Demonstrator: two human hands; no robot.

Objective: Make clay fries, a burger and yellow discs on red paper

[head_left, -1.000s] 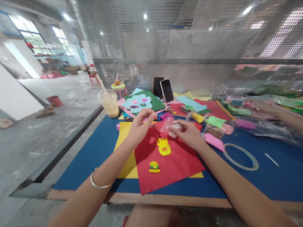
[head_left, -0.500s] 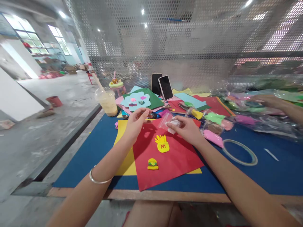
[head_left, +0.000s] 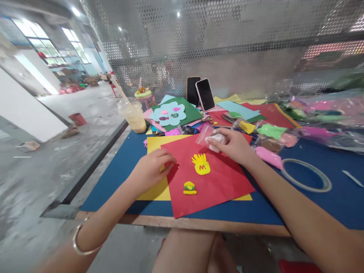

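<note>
My right hand [head_left: 234, 146] grips a small clear zip bag of white clay [head_left: 214, 141] between thumb and fingers, above the top of the red paper [head_left: 210, 193]. Over the left edge of that paper is my left hand [head_left: 153, 168], its fingers curled with the tips close together; whatever they may hold is too small to make out. Between the hands, clay french fries [head_left: 201, 163] in a yellow box marked with a red M lie on the red sheet. Nearer me sits a clay burger [head_left: 190, 188]. Yellow paper [head_left: 155, 191] shows underneath.
A plastic drink cup [head_left: 133, 115] stands at the back left, near a blue cloud-shaped cutout [head_left: 168, 113]. Two phones [head_left: 205, 94] lean upright at the back. Bagged coloured clay [head_left: 271, 131] and a tape roll [head_left: 305, 175] lie on the right.
My left hand has moved away from the bag, down and left to the paper's edge. My right hand keeps hold of the bag. Another person's arm at right has left view.
</note>
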